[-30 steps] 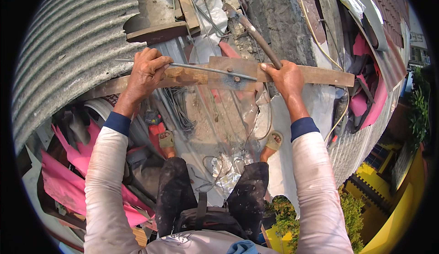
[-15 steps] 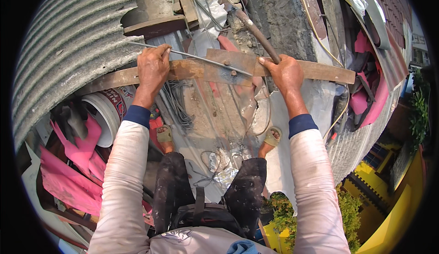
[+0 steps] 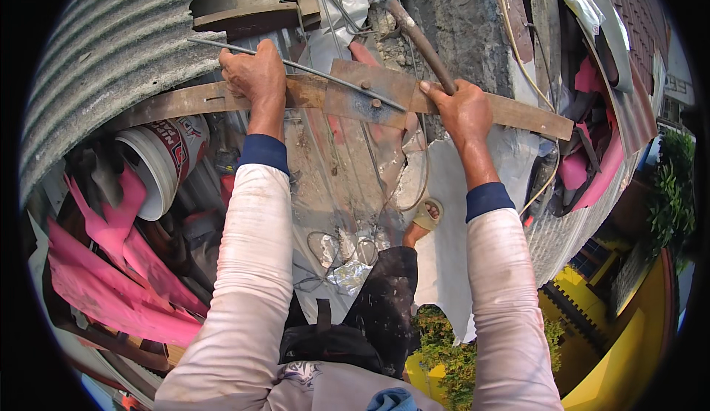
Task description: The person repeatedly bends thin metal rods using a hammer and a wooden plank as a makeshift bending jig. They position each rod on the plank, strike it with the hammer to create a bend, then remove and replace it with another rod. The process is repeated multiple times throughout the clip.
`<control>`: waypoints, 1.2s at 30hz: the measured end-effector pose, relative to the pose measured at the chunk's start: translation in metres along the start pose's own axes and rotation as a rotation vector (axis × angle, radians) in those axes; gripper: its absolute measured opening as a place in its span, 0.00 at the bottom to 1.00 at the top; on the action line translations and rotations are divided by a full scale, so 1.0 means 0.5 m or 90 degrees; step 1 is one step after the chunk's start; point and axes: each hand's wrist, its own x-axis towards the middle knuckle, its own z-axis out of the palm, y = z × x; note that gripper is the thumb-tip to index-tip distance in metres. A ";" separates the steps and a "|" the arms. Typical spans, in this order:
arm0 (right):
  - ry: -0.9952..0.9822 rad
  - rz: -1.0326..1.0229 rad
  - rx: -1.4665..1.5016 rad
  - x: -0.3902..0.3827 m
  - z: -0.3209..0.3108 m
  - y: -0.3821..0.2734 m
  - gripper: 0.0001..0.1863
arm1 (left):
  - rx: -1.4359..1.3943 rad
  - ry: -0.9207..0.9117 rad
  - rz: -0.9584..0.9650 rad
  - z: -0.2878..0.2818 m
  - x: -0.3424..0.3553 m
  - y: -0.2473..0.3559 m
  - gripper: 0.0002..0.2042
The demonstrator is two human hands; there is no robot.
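Observation:
My left hand [image 3: 255, 77] is closed around a thin metal rod [image 3: 314, 72], near its far-left end. The rod slants down to the right, and its tip lies beside two short rusty pegs [image 3: 376, 103] on a flat plate [image 3: 351, 86]. That plate sits on a long wooden plank [image 3: 305, 91] lying crosswise in front of me. My right hand [image 3: 464, 109] grips the lower end of a brown-handled hammer [image 3: 418, 38], its hooked head pointing away. This fist rests over the plank, right of the plate. The palms and undersides of both hands are hidden.
Corrugated roofing [image 3: 111, 49] covers the left. A white bucket [image 3: 155, 163] lies tipped beside pink sheeting [image 3: 126, 285]. At the right are a pale cable [image 3: 510, 38], more pink material [image 3: 610, 163] and a roof edge above a yellow structure [image 3: 614, 367]. My sandalled foot [image 3: 427, 215] stands near centre.
My left hand has shifted farther away and turned at the wrist, still on the rod. The rod's left end reaches farther out. The right hand and hammer have barely moved.

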 end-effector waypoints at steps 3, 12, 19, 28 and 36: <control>0.020 -0.014 -0.015 -0.001 0.003 0.001 0.32 | 0.003 0.058 0.008 0.027 -0.005 -0.006 0.34; 0.022 -0.026 0.029 -0.007 0.000 0.002 0.30 | 0.066 0.119 0.033 0.050 -0.011 -0.013 0.25; -0.026 -0.058 0.036 -0.001 -0.010 0.023 0.35 | 0.110 0.151 0.049 0.071 -0.003 -0.003 0.18; 0.048 -0.152 0.017 0.012 -0.239 0.196 0.33 | 0.094 0.103 0.064 0.057 -0.007 -0.005 0.24; 0.028 -0.518 -0.128 0.186 -0.239 0.167 0.25 | 0.060 0.126 0.079 0.059 -0.007 -0.010 0.25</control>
